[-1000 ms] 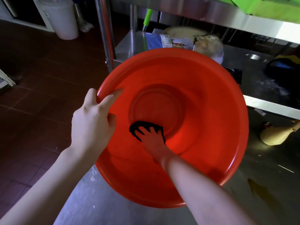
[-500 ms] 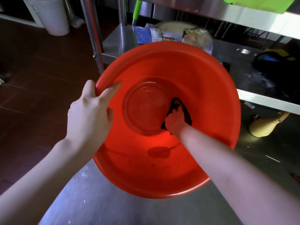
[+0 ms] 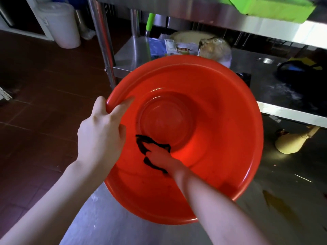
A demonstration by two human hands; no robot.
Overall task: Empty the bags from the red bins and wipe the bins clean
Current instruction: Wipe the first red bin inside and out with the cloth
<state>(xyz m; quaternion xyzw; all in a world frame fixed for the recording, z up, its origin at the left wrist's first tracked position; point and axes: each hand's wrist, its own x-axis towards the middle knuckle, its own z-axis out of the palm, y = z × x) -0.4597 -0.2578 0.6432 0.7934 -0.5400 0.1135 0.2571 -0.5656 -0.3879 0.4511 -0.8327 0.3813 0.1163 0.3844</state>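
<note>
Now the dark cloth [image 3: 141, 140] is being pressed against the inner wall of the red bin [image 3: 221, 121], low and left of its round base, by the right hand [image 3: 160, 157], fingers spread rather than curled. Half a second ago it was being rubbed right of the base, so the base is being circled. The rim is being gripped by the left hand [image 3: 100, 133], and the bin is being held tilted on the desk [image 3: 99, 227]. No bag is being seen inside, so wiping is judged well under way.

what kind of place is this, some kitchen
Probably a commercial kitchen or its prep area: a stainless steel worktop under the round red plastic bin, a steel shelf rack holding food packets, and a red-brown tiled floor.
</note>
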